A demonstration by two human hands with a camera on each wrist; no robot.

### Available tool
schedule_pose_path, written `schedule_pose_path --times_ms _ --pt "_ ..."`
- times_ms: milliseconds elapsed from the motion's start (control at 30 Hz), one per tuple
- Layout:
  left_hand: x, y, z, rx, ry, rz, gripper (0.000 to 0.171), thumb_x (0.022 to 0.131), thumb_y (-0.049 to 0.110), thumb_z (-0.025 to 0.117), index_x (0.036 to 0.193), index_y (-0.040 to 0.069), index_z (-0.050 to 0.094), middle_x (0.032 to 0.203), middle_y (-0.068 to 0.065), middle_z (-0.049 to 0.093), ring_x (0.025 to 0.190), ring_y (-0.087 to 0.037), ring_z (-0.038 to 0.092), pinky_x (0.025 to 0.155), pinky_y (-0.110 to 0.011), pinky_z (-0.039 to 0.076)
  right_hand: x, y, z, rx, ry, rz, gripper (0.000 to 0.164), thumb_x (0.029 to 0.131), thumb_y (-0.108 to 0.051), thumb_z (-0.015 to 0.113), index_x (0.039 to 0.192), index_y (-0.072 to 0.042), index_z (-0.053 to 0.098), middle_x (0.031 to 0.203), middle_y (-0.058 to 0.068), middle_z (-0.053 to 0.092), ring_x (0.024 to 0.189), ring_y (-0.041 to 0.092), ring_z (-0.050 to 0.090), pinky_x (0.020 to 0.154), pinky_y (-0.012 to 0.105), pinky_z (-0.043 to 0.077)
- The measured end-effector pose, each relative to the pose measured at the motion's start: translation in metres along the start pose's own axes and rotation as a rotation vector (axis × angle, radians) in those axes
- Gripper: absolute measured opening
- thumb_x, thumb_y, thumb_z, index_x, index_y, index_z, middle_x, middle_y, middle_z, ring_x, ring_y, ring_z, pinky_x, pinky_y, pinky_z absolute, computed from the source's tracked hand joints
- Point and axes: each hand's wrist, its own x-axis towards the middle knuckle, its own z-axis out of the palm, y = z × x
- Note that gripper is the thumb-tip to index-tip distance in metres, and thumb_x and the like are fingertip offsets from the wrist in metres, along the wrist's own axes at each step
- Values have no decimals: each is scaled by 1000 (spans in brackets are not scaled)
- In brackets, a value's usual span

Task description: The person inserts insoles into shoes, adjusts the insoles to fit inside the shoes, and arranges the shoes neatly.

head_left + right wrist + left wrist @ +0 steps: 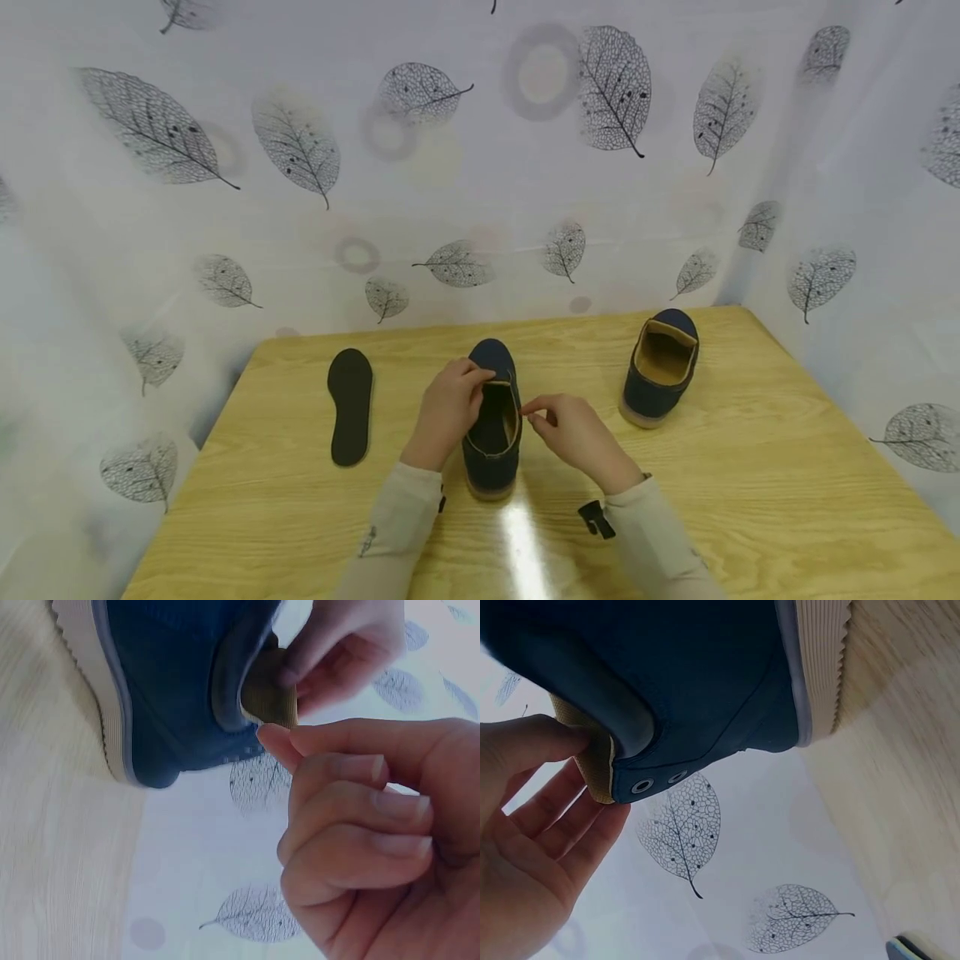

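A dark blue shoe (491, 475) with a pale sole stands on the table, toe pointing away from me; its inside looks dark. My left hand (447, 408) pinches the shoe's tan-lined tongue (594, 769), thumb on the inner side and fingers on the outer. Beside the shoe's right edge is my right hand (573, 433), its fingers curled and its thumb and index tips close together. Nothing shows between those tips; whether they touch the shoe is hard to tell. A black insole (351, 408) lies flat to the left.
A second dark blue shoe (651, 398), tan inside, stands at the right on the wooden table (262, 517). Behind the table and along its sides hangs a pale leaf-print cloth (480, 183). A black strap end (596, 519) sticks out from the right wrist.
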Motion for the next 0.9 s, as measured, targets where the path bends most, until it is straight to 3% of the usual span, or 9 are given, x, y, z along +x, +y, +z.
schedule_pose_path --times_ms 300,433,533,633,733,833,900 --pt "-5 1 -3 -16 13 -32 19 89 4 67 107 3 74 100 -8 62 90 -23 61 74 -33 54 3 22 -14 44 -11 -31 25 97 -14 59 112 -2 74 52 -4 39 44 8 31 45 25 31" --pt "-6 1 -8 -43 27 -46 18 89 6 68 106 2 74 100 -8 62 90 -22 61 72 -32 54 5 34 -21 32 -34 -60 27 98 -18 58 111 0 74 57 -4 44 48 9 35 48 26 33" --pt "-5 2 -15 -59 38 -54 17 89 6 68 104 2 74 99 -8 62 88 -22 61 69 -31 54 5 40 -27 4 -12 -23 27 98 -19 58 107 1 74 63 -2 52 52 11 40 51 28 36" --pt "-4 4 -21 -63 46 -57 17 89 6 67 104 2 74 98 -8 62 86 -22 60 66 -30 53 5 44 -34 -37 87 69 26 97 -19 58 100 1 74 73 2 62 55 13 46 53 30 40" --pt "-3 4 -24 -61 52 -58 17 89 7 68 104 2 74 98 -8 62 85 -22 61 64 -29 53 6 49 -39 -72 269 182 27 96 -18 58 89 3 73 73 8 64 54 16 50 51 32 41" --pt "-3 3 -25 -71 65 -53 17 89 7 68 104 2 74 97 -8 62 84 -22 61 63 -28 52 8 57 -39 -114 475 275 30 95 -17 58 80 7 67 71 15 62 56 25 53 51 38 42" --pt "-3 3 -25 -77 74 -47 17 89 7 68 103 2 74 97 -8 62 84 -22 61 62 -28 52 10 63 -39 -136 566 332 33 95 -18 57 84 12 62 81 26 58 68 37 53 58 45 44"
